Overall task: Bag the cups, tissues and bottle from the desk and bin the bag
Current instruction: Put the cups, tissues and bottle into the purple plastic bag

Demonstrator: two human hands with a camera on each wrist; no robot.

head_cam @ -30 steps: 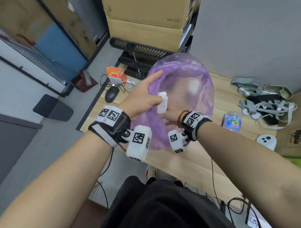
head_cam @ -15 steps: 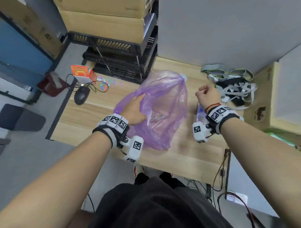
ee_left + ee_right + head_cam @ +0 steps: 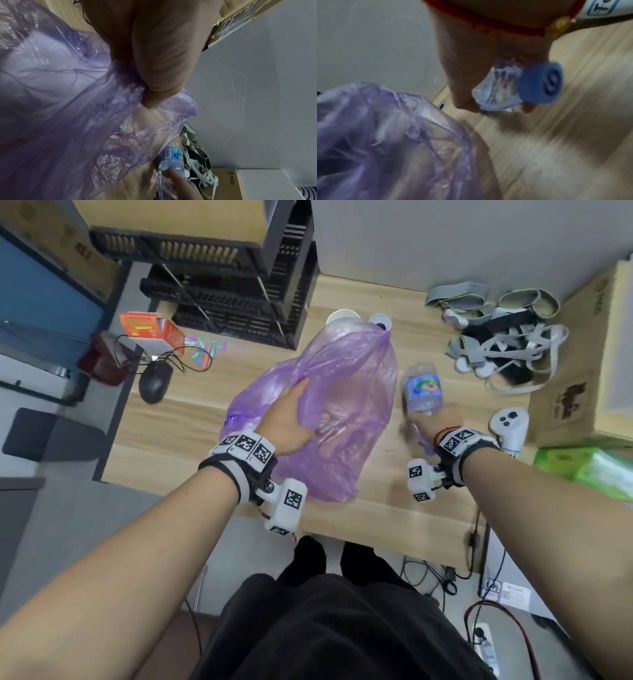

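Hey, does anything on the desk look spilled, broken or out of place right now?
Nothing spilled or broken. The bottle is capped and held in the right hand; the left hand grips the purple bag. Two cups stand upright behind it.

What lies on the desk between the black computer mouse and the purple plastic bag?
Nothing: in the head view, bare wooden desk separates the black computer mouse from the purple plastic bag.
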